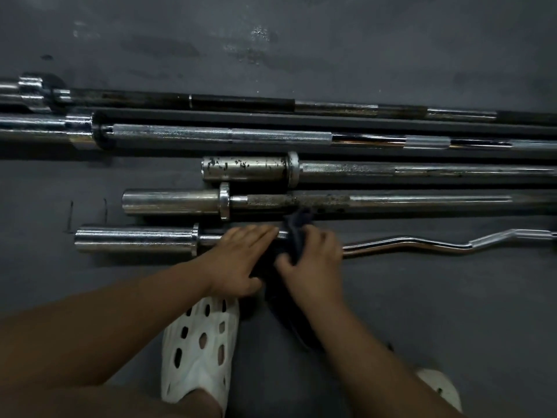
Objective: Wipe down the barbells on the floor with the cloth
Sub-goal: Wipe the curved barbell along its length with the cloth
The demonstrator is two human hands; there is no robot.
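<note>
Barbells (391,200), 5; cloth (294,233), 1, in right hand (313,260), beside left hand (238,257)

Pretty sure this is a gym, weight-room end of it. A row of straight barbells (271,137) lies side by side on a dark matte floor (301,40) that's scuffed, with pale smudges in patches. You can see fat chrome sleeves (168,203), collars and knurled grip sections, all proper lifting-bar stuff. Nearest the camera there's a wavy curl bar (422,244) too. Some of the chrome is chipped and one shaft has dark gritty spots, so the gear looks well used. The lighting is dim
</note>
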